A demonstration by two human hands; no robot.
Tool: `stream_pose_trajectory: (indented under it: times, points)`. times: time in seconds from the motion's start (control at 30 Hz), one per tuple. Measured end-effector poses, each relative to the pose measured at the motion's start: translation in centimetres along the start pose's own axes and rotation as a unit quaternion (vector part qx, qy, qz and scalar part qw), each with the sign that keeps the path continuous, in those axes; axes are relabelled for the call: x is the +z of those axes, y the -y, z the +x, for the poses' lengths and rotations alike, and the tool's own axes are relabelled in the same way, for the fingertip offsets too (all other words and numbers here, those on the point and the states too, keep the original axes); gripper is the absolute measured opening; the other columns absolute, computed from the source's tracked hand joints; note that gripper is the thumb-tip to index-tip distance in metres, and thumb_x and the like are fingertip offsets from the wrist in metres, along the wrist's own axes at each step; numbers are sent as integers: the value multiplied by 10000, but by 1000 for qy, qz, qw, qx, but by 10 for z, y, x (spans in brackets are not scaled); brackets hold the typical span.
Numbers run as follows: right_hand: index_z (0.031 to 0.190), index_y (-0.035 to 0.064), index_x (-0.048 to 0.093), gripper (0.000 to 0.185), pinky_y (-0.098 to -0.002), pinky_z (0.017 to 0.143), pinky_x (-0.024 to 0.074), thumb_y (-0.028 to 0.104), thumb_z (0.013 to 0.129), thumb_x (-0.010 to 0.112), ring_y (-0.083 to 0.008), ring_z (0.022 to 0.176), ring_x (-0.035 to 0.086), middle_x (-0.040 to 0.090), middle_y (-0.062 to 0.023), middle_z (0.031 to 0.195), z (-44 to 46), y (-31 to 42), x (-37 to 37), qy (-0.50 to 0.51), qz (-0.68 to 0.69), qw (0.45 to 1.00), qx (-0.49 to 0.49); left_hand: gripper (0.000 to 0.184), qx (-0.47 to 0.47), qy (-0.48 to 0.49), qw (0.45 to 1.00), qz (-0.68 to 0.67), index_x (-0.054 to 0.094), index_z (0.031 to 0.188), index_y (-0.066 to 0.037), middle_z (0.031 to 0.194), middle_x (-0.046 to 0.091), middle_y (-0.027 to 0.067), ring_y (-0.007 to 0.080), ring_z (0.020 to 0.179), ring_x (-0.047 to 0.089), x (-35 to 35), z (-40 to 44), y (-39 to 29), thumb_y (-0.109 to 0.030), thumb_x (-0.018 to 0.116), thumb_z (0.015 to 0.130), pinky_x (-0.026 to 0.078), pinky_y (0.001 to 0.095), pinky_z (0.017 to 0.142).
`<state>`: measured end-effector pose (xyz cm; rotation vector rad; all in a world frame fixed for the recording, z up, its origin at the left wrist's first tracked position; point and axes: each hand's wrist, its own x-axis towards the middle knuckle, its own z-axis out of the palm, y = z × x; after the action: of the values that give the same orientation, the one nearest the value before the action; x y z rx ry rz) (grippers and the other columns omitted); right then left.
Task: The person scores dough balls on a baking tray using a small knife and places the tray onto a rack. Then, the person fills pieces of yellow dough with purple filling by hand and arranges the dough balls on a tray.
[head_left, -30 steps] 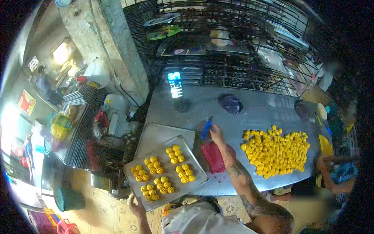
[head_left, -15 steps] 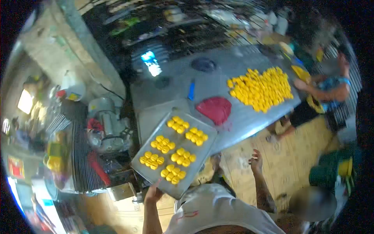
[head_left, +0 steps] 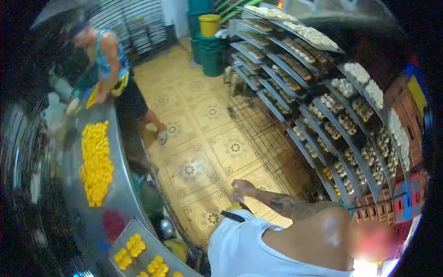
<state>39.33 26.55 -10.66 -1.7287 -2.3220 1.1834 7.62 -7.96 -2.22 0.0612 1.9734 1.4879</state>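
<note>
Over the tiled floor, in front of the apron, hangs my right hand (head_left: 242, 188), its fingers loosely bent and somewhat apart, with nothing visible in them. My left hand is out of view. At the lower left, the metal tray (head_left: 134, 227) holds clusters of yellow shaped dough (head_left: 135, 245) and is cut off by the frame's bottom edge. Many small yellow dough pieces (head_left: 97, 166) lie heaped on the metal table (head_left: 122, 184). Between heap and tray is a blurred dark red dough mass (head_left: 113, 224).
Another person (head_left: 108, 60) stands at the table's far end, hands near a yellow item. A tall rack (head_left: 300, 108) of loaded trays fills the right side. Green bins (head_left: 213, 57) and a yellow bucket (head_left: 209, 26) stand at the back. Patterned tiles (head_left: 194, 168) lie between table and rack.
The view has swung right, bringing the rack and floor into sight. The tray is now at the lower left, and my left hand has left the view. My right hand released the blue tool earlier.
</note>
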Motion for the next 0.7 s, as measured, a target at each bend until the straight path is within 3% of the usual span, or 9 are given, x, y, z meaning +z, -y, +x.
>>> stream_pose_trajectory:
  times: [0.07, 0.13, 0.27, 0.37, 0.4, 0.5, 0.53, 0.6, 0.7]
  points:
    - [1267, 138, 569, 576, -429, 810, 520, 101, 705, 687, -348, 988, 647, 653, -201, 1122, -38, -45, -12, -59, 63, 994, 70, 421, 16, 40, 998, 47, 543, 1247, 17, 1237, 578, 180, 332, 1133, 567, 23, -1, -1, -69, 604, 840, 457, 483, 998]
    - [1285, 141, 547, 620, -428, 807, 525, 53, 685, 673, -338, 1011, 640, 664, -174, 1099, -75, -77, -29, -1, 38, 984, 177, 416, 31, 78, 992, 94, 548, 1242, 15, 1236, 578, 179, 330, 1126, 570, 44, -5, -3, -56, 607, 836, 452, 482, 1002]
    - [1306, 113, 527, 578, -369, 647, 527, 46, 755, 689, -271, 771, 648, 672, -143, 914, -105, -220, -5, 58, 123, 953, 271, 409, 86, 134, 975, 156, 558, 1230, 11, 1234, 577, 177, 327, 1112, 577, 67, -3, 1, -29, 614, 827, 443, 480, 1011]
    - [1322, 92, 512, 550, -325, 528, 528, 41, 808, 701, -221, 590, 653, 679, -119, 776, -122, -399, 85, 140, 326, 863, 360, 405, 219, 195, 938, 186, 566, 1221, 8, 1233, 577, 175, 325, 1101, 581, 49, 16, -6, -10, 618, 820, 436, 479, 1017]
    - [1267, 100, 569, 408, -323, 502, 508, 116, 872, 671, -192, 525, 605, 663, -110, 741, -176, -300, 19, -31, 429, 834, 345, 404, 308, 227, 907, 174, 569, 1218, 7, 1232, 577, 175, 324, 1098, 583, 40, 37, -8, -3, 620, 818, 434, 479, 1020]
    - [1217, 120, 606, 369, -333, 495, 496, 93, 855, 670, -184, 531, 597, 658, -108, 737, -234, -211, -30, -106, 343, 863, 354, 402, 468, 353, 803, 106, 576, 1210, 5, 1231, 577, 173, 322, 1088, 587, 38, 99, -25, 16, 624, 811, 427, 477, 1026]
    - [1201, 127, 618, 358, -336, 493, 492, 86, 849, 669, -182, 533, 594, 657, -107, 735, -249, -213, -13, -125, 314, 870, 360, 359, 371, 384, 841, 89, 584, 1172, 12, 1202, 576, 167, 307, 1057, 591, 76, 64, -58, 7, 630, 816, 442, 461, 1004]
    - [913, 110, 677, 135, -336, 449, 421, 203, 815, 681, -145, 531, 547, 545, -37, 595, -289, -251, 71, -439, 65, 868, 222, 301, 222, 440, 869, 50, 593, 1108, 14, 1136, 586, 147, 271, 984, 597, 124, 38, -90, -29, 653, 815, 471, 420, 950]
    - [1192, 148, 618, 531, -313, 585, 512, -49, 701, 668, -176, 721, 633, 635, -55, 781, -378, -219, 173, -403, 345, 773, 347, 273, 61, 590, 803, 52, 598, 1064, -20, 1020, 617, 102, 217, 877, 593, 192, 88, -66, -78, 677, 809, 491, 361, 850]
